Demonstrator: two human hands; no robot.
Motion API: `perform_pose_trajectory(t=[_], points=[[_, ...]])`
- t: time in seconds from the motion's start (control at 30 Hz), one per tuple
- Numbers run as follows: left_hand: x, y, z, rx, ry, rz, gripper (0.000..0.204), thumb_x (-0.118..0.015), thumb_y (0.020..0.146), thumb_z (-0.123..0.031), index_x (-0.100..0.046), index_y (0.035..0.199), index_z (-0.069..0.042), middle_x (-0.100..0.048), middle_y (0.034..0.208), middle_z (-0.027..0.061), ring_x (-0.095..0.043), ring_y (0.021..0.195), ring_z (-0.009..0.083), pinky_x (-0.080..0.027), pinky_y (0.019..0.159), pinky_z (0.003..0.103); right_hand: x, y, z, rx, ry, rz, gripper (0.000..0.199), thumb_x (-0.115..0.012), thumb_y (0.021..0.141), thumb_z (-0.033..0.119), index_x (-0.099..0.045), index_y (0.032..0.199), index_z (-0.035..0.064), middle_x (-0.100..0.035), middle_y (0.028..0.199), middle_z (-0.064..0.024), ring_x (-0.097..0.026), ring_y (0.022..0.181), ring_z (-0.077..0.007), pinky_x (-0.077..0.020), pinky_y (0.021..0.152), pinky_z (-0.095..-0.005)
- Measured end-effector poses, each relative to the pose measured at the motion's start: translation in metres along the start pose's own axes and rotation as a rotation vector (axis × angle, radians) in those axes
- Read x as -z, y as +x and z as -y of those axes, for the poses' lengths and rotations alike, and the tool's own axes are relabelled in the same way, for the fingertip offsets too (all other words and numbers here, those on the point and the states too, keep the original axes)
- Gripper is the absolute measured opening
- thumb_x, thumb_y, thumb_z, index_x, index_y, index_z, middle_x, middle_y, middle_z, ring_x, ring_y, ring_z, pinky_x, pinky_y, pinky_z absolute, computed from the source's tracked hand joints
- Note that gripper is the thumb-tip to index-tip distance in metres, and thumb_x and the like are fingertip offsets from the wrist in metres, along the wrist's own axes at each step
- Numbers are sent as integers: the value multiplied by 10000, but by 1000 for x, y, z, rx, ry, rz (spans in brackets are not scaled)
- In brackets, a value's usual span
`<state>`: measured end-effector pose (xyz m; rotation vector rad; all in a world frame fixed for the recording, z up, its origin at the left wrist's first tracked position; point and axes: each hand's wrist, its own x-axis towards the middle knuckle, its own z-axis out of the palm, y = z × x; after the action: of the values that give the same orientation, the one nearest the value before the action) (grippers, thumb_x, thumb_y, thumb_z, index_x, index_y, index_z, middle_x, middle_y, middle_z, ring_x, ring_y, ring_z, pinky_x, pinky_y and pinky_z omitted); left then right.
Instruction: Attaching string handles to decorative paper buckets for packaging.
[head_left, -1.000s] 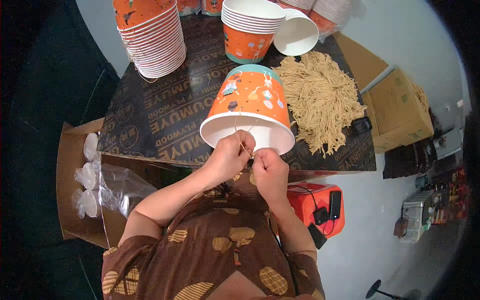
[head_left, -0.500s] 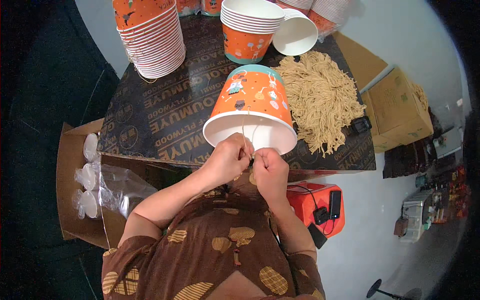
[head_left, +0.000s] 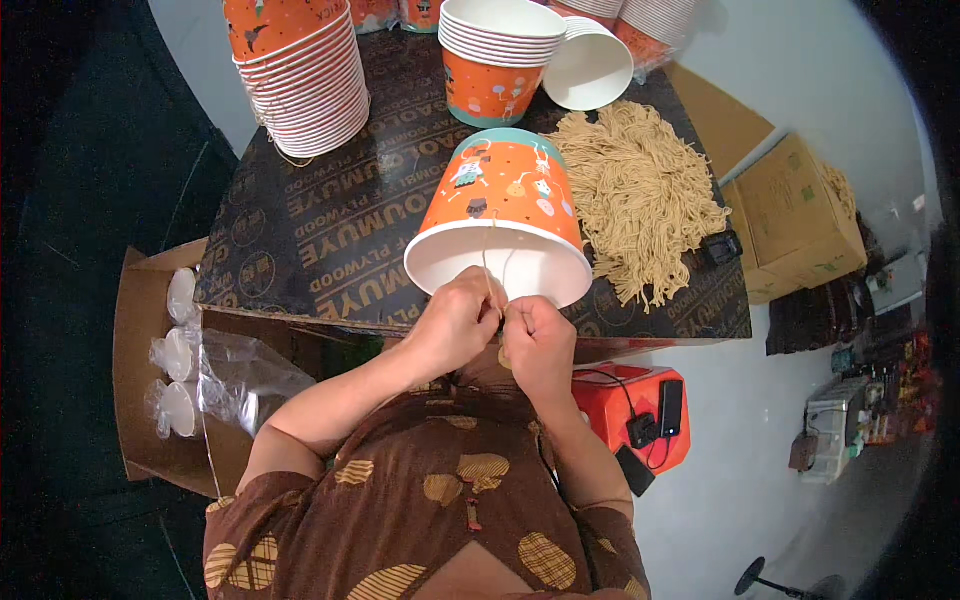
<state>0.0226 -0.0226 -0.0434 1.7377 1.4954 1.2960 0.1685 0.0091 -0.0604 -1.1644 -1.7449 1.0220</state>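
An orange paper bucket (head_left: 505,185) with a teal base lies on its side, its white open mouth facing me. From a hole near its rim runs a thin tan cord (head_left: 487,250) down to my fingers. My left hand (head_left: 463,312) pinches the cord just in front of the mouth. Close against it, my right hand (head_left: 539,340) is closed with thumb and fingers together on the cord as well. The cord's ends between the fingertips are too small to make out. Right of the bucket spreads a heap of tan cords (head_left: 645,200).
The dark plywood table (head_left: 340,220) carries a tall nested bucket stack (head_left: 310,100) at left and a shorter stack (head_left: 500,70) behind. A loose bucket (head_left: 588,70) lies beside it. Below left stands a cardboard box (head_left: 150,400); a red stool (head_left: 600,400) with electronics stands right.
Both hands stay together at the bucket's mouth with only slight finger movement on the cord. The bucket has hardly shifted.
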Motion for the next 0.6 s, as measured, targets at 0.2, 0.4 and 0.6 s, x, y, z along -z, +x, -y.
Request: perform_pose_trajectory(t=[0.2, 0.4, 0.6], points=[[-1, 1, -2, -31, 28, -45, 59, -595, 820, 67, -568, 827, 14, -612, 801, 97, -612, 743, 201, -482, 644, 320, 1, -1, 1, 19, 8, 6, 84, -640, 875, 71, -619, 894, -8, -638, 684, -185, -660, 609, -332, -495, 564, -411], [8, 5, -14, 217, -123, 25, 34, -562, 853, 25, -595, 842, 24, -613, 686, 109, -607, 609, 162, -466, 534, 310, 12, -8, 10, 197, -159, -33, 56, -643, 887, 88, -619, 895, 38, -635, 700, -199, -664, 662, -372, -500, 567, -430], [14, 11, -30, 356, -160, 47, 66, -551, 816, 42, -598, 771, 55, -607, 656, 139, -637, 632, 175, -485, 552, 341, 13, -14, 9, 228, -187, 0, 32, -637, 891, 23, -607, 882, 14, -548, 563, -75, -521, 482, -102, -420, 483, -293]])
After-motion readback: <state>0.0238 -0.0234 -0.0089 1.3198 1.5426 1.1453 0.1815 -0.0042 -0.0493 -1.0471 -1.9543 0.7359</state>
